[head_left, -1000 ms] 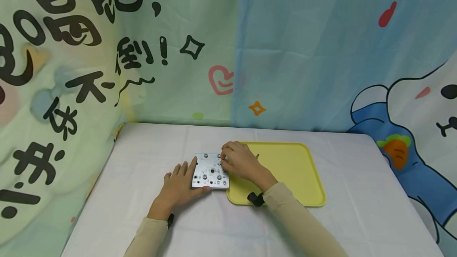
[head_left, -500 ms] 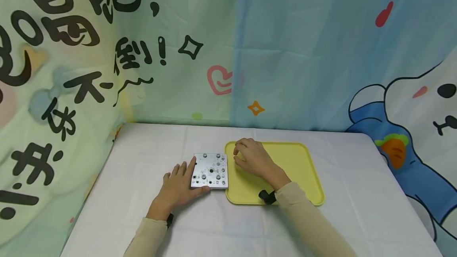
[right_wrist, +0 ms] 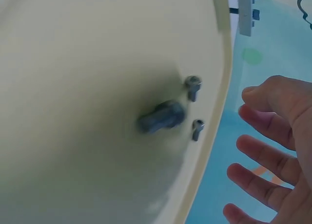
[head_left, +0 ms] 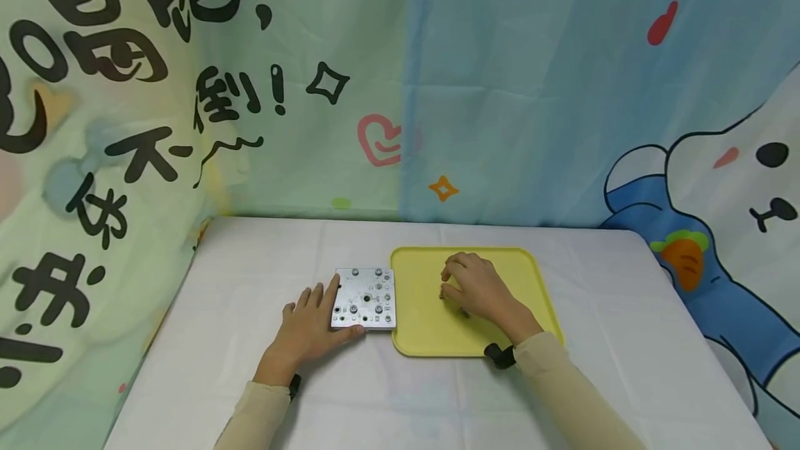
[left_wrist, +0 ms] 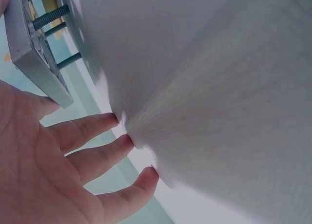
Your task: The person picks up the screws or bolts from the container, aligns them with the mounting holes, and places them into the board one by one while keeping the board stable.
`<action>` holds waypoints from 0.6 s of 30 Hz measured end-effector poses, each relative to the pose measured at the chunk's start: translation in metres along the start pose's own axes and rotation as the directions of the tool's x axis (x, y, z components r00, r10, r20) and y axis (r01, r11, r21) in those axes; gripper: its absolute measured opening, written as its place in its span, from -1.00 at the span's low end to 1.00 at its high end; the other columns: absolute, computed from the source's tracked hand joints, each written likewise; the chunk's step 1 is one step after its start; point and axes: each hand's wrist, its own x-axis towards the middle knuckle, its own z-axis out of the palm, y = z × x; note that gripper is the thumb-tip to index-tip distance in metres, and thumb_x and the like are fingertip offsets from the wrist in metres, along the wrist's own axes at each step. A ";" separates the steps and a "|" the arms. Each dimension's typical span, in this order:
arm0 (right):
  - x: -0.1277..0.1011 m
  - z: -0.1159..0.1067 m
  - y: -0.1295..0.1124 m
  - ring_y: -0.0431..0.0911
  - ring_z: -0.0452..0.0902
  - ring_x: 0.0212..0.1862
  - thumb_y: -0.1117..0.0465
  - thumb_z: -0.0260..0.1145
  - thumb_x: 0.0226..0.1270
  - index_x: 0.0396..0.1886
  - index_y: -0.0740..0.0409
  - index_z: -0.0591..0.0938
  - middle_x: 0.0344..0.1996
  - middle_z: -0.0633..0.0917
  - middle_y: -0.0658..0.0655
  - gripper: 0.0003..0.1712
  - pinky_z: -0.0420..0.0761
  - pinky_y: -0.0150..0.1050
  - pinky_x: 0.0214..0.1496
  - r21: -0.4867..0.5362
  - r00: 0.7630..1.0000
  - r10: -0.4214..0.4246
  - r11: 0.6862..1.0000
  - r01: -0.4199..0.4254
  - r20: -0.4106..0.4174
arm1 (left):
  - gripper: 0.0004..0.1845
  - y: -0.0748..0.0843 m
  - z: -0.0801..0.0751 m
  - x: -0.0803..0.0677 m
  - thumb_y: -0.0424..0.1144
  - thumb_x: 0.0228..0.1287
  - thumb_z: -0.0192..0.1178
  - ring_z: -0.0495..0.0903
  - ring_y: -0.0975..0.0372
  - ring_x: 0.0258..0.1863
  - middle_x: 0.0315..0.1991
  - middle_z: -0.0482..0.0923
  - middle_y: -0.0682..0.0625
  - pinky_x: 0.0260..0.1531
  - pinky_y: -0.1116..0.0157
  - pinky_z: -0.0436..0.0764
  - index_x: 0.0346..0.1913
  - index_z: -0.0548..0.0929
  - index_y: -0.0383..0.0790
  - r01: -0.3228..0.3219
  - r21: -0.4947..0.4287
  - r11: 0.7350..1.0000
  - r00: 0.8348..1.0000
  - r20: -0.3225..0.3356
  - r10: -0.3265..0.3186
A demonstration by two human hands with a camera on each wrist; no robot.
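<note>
1. Left hand (head_left: 305, 332): fingers spread, nothing gripped; index on plate (head_left: 366, 290) at 10 o'clock, thumb at 6, other fingertips on white cloth (head_left: 400, 408).
2. Plate: flat side up, at tray's 9 o'clock, right at its rim; bolt shanks (left_wrist: 51, 18) stick out underneath.
3. Right hand (head_left: 480, 290): over mid-tray (head_left: 415, 346), fingers loosely bent, no grip visible.
4. Right wrist view: two small bolts (right_wrist: 193, 89) in tray, big bolt (right_wrist: 165, 117) at their 9 o'clock, blurred.
</note>
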 end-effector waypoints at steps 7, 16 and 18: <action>-0.022 -0.002 0.004 0.21 0.53 0.03 0.19 0.45 0.28 -0.37 0.05 0.65 -0.01 0.62 0.22 -0.89 0.50 0.26 -0.01 -0.020 0.998 0.054 0.998 -0.053 0.039 | 0.18 -0.001 0.001 0.000 0.56 0.12 0.08 0.22 -0.21 0.41 0.43 0.25 -0.33 0.19 -0.28 0.28 0.62 -0.01 -0.09 0.000 0.003 1.000 1.000 0.000 0.000; -0.040 0.002 0.006 0.19 0.53 0.02 0.15 0.49 0.25 -0.42 -0.02 0.62 -0.03 0.62 0.18 -0.83 0.48 0.28 0.00 -0.008 0.994 0.090 0.996 -0.089 0.068 | 0.18 0.000 0.000 0.000 0.56 0.12 0.08 0.21 -0.21 0.41 0.44 0.24 -0.33 0.19 -0.28 0.27 0.63 -0.04 -0.07 0.000 0.001 1.000 1.000 0.010 0.000; -0.042 0.002 0.006 0.19 0.52 0.03 0.14 0.49 0.25 -0.42 -0.03 0.62 -0.02 0.62 0.18 -0.83 0.47 0.28 0.00 -0.009 0.993 0.095 0.995 -0.095 0.074 | 0.18 0.000 -0.001 0.000 0.55 0.13 0.09 0.21 -0.22 0.41 0.44 0.23 -0.34 0.19 -0.28 0.27 0.63 -0.04 -0.07 0.001 0.000 1.000 1.000 0.013 -0.001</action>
